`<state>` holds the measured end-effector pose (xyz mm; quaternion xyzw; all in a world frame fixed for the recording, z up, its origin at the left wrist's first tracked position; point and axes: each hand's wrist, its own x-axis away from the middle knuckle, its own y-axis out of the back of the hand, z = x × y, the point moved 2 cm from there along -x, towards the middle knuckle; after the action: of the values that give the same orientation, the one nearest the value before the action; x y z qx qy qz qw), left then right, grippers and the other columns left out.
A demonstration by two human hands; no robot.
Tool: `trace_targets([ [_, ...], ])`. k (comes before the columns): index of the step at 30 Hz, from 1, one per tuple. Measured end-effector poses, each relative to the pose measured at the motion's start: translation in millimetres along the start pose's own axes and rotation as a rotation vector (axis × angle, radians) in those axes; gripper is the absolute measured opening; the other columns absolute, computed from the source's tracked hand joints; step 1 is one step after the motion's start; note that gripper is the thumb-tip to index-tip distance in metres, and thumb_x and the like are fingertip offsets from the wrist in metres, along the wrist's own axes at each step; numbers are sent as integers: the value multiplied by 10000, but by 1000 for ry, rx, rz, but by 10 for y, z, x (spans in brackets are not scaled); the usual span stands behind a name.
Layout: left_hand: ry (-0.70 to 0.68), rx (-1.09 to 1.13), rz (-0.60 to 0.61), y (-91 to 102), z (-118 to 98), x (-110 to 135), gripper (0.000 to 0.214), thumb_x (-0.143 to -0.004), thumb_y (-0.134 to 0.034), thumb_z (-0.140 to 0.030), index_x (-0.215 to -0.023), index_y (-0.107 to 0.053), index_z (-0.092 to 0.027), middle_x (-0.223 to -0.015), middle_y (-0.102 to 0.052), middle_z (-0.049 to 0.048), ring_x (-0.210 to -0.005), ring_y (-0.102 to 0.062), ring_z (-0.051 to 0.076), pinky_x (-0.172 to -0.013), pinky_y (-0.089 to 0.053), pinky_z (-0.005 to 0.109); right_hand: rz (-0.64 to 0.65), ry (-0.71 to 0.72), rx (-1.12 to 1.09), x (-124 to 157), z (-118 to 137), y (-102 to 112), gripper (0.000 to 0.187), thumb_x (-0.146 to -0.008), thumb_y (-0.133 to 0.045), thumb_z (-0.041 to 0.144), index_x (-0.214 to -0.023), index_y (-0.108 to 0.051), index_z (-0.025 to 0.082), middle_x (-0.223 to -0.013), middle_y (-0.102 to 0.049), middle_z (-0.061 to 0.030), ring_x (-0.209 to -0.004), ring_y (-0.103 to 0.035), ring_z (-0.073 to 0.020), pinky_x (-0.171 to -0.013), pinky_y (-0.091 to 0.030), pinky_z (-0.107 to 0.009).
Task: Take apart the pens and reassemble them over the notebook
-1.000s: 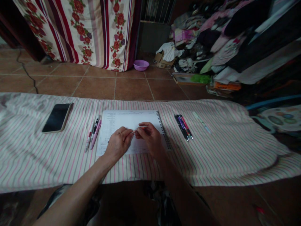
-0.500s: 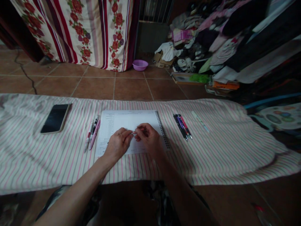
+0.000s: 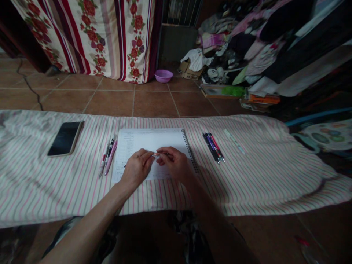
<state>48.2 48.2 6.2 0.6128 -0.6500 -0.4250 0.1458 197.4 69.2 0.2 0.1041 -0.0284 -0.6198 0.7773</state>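
Over the spiral notebook [image 3: 154,136], both hands are closed around a slim pen [image 3: 155,154], of which only a short pinkish stretch shows between the fingertips. My left hand [image 3: 139,164] grips its left part, and a small dark end pokes out beside that palm. On the other side my right hand [image 3: 173,161] pinches the pen between thumb and fingers. Most of the pen is hidden by the hands. Several pens [image 3: 110,157] lie left of the notebook, one of them pink. To the right lies a group of dark, purple and red pens [image 3: 213,147].
A phone [image 3: 65,138] rests at the left of the striped cloth [image 3: 264,172]. Farther right lies a pale green stick-like item [image 3: 234,141]. Beyond the cloth, a purple basin [image 3: 164,76] stands on the tiled floor near a curtain [image 3: 115,40] and piled clothes [image 3: 214,40].
My right hand's fingers have shifted and straightened slightly along the pen. The left hand has barely moved, and everything on the cloth stays in place.
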Motion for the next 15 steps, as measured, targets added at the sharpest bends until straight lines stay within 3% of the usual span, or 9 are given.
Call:
trace_targets([
  [15, -92, 30, -2, -27, 22, 38, 205, -861, -479, -218, -977, -637, -158, -823, -633, 65, -759, -605, 155, -693, -496, 281, -11, -63, 67, -3, 10, 92, 169, -724, -643, 342, -782, -619, 185, -533, -610, 28, -480, -598, -101, -487, -478, -191],
])
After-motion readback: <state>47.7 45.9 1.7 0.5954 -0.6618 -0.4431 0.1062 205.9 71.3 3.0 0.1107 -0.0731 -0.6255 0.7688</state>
